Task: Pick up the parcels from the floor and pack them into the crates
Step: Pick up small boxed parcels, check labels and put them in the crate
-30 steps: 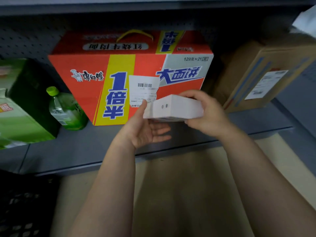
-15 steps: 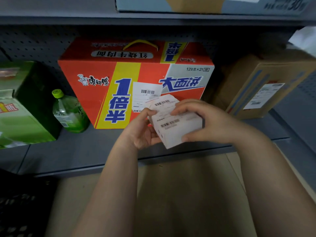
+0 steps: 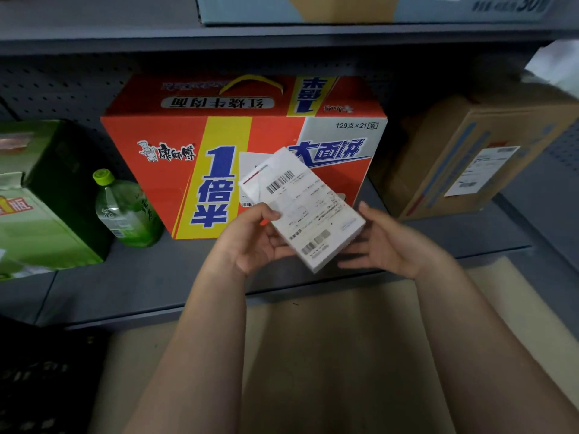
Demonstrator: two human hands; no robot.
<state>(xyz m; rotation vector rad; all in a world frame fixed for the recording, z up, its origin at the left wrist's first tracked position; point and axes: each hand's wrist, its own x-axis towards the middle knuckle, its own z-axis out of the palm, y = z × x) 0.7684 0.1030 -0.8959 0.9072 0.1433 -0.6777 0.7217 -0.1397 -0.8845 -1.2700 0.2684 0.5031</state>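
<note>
I read 康师傅, 1倍半, 大面饼, 129克×21 on the orange carton [image 3: 163,195], 30 on the upper box [image 3: 438,7]; the parcel [image 3: 308,211] label blurs.

I find the shelf [image 3: 156,277] filled along its back by a green carton [image 3: 40,214], a green bottle [image 3: 125,211], an orange carton [image 3: 188,136] and a brown box [image 3: 454,158], leaving a bare strip along its front edge. A dark gap opens between the orange carton and the brown box, and the upper shelf [image 3: 125,36] closes in overhead. Below the front edge the floor [image 3: 329,355] lies open, beside a black crate [image 3: 37,380] at the left.
</note>
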